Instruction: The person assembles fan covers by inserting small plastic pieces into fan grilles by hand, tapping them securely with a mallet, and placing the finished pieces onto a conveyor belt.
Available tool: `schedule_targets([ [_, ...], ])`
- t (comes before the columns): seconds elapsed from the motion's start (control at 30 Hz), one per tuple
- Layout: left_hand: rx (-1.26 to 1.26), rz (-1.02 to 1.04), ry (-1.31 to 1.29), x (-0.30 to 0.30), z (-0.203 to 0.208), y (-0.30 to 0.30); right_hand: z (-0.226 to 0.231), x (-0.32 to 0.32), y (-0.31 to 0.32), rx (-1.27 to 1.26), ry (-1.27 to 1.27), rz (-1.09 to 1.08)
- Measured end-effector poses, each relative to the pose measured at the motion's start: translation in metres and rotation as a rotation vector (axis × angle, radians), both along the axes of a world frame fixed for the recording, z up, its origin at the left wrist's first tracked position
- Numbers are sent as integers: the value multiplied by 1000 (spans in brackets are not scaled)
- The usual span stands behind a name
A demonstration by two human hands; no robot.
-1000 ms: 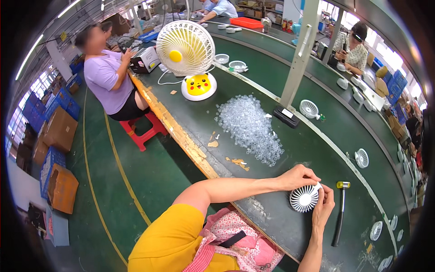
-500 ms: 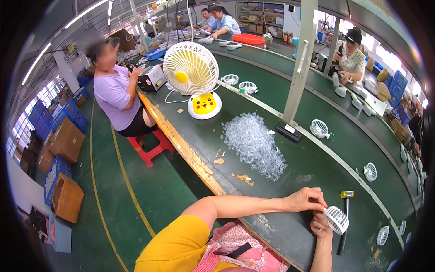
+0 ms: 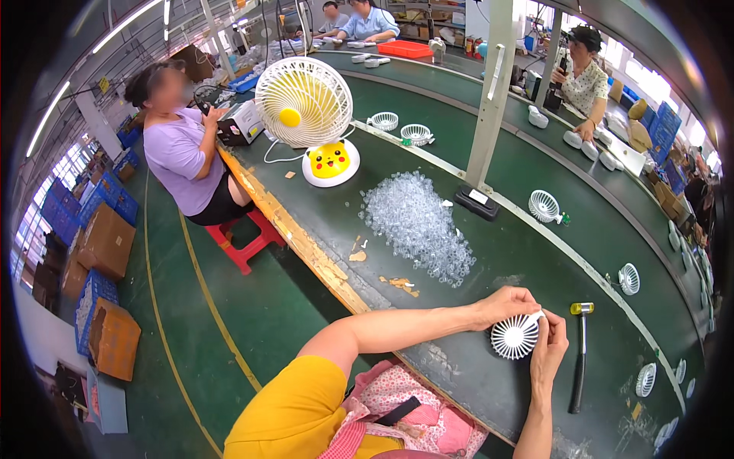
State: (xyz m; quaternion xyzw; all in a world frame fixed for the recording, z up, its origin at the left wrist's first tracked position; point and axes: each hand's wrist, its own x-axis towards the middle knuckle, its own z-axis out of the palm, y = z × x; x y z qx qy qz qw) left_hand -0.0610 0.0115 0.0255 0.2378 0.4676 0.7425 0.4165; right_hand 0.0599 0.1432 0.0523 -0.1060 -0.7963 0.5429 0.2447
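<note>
Near the front edge of the bench, both my hands hold a small white round fan grille (image 3: pixel 514 339), its slatted face turned up. My left hand (image 3: pixel 506 305) pinches at its upper rim by a short white neck. On the other side, my right hand (image 3: pixel 549 346) grips the right edge, fingers bent round the neck. Whatever lies between the fingertips is too small to make out. Just right of my right hand a hammer (image 3: pixel 582 356) with a yellow head lies on the bench. Beyond my left hand spreads a heap of small clear plastic pieces (image 3: pixel 417 227).
A large white-and-yellow desk fan (image 3: pixel 304 103) stands farther along the bench. A metal post (image 3: pixel 491 107) rises from it. More fan grilles (image 3: pixel 544 206) line the green belt to the right. A person in purple (image 3: pixel 180 157) sits at the left; others work across the belt.
My hands have moved left with the fan grille, which has turned from tilted sideways to facing up. My right hand has come up beside its right edge.
</note>
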Motion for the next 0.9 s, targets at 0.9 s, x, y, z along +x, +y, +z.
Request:
schedule_targets([
  [0.9,99,138,-221,-4,16,4,17,0,16,450,242,-111],
])
